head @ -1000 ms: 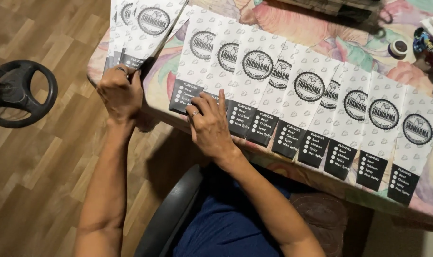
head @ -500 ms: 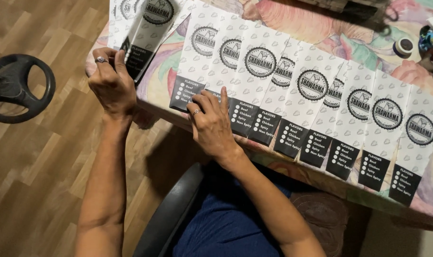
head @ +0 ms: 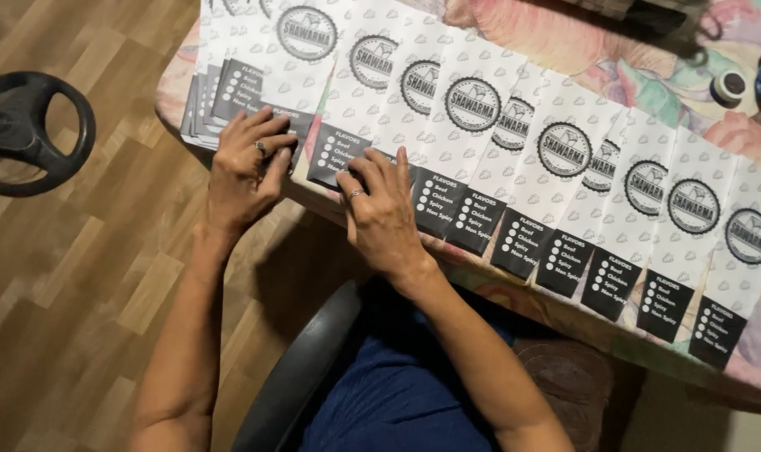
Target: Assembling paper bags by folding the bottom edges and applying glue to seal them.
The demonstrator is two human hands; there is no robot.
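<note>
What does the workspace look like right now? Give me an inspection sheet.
Surface: table under a flowered cloth.
Job's things: row of paper sleeves, white with black ends, overlapping along the near edge; stack of sleeves at the left corner.
Clutter: small round jar; other items at the far right edge, unclear.
Grippers: left hand flat on the stack's near end; right hand pressing on the row's black ends.
Cables: nothing seen.
Surroundings: wood floor; black ring-shaped object; chair armrest.
</note>
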